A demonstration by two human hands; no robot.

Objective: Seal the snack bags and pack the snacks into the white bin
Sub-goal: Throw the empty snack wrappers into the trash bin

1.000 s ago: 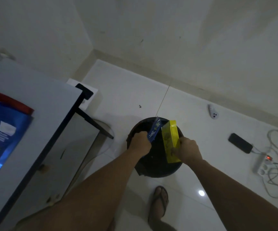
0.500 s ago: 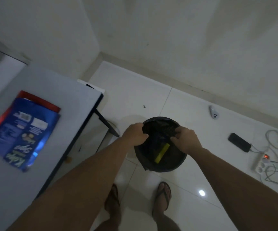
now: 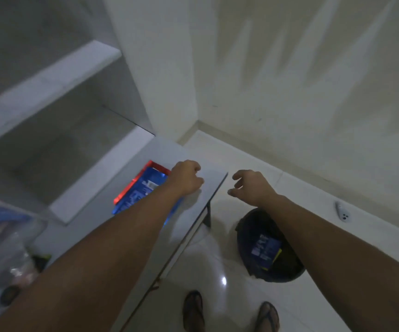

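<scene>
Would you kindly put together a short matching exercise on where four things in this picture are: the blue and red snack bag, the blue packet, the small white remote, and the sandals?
Things:
1. blue and red snack bag
2. blue packet
3. small white remote
4. sandals

Places:
A. inside the dark round bin on the floor
B. on the person's feet, at the bottom of the view
C. flat on the grey table, partly under the left forearm
D. on the floor tiles to the right, near the wall

Pairs: 1-C, 2-A, 3-D, 4-B

left hand [image 3: 186, 177] over blue bag [image 3: 143, 188], right hand [image 3: 251, 185] empty
</scene>
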